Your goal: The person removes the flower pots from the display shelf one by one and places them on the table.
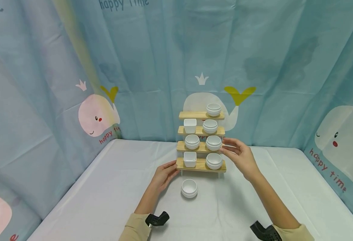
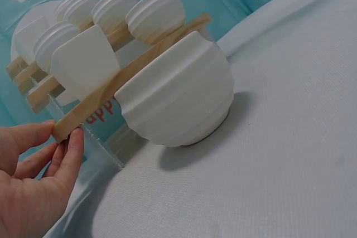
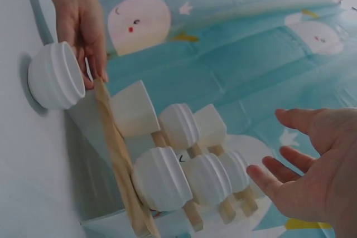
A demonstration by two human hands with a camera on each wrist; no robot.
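Note:
A tiered wooden display stand (image 1: pixel 201 164) with clear supports holds several white bowls, some round and some square. My left hand (image 1: pixel 165 175) pinches the left end of its lowest shelf (image 2: pixel 95 101) between thumb and fingers. Beside the right edge of the shelves is my right hand (image 1: pixel 239 155), fingers spread and slightly bent. Its fingertips come close to a round bowl (image 1: pixel 213 143) on the second shelf from the bottom. In the right wrist view, nothing is in that palm. One more round white bowl (image 1: pixel 189 188) rests on the table in front of the stand.
A white cloth covers the table (image 1: pixel 104 201). Right behind the stand hangs a blue curtain (image 1: pixel 152 67) printed with whales. The lowest shelf bears a square bowl (image 1: pixel 190 159) on the left and a round bowl (image 1: pixel 214 161) on the right.

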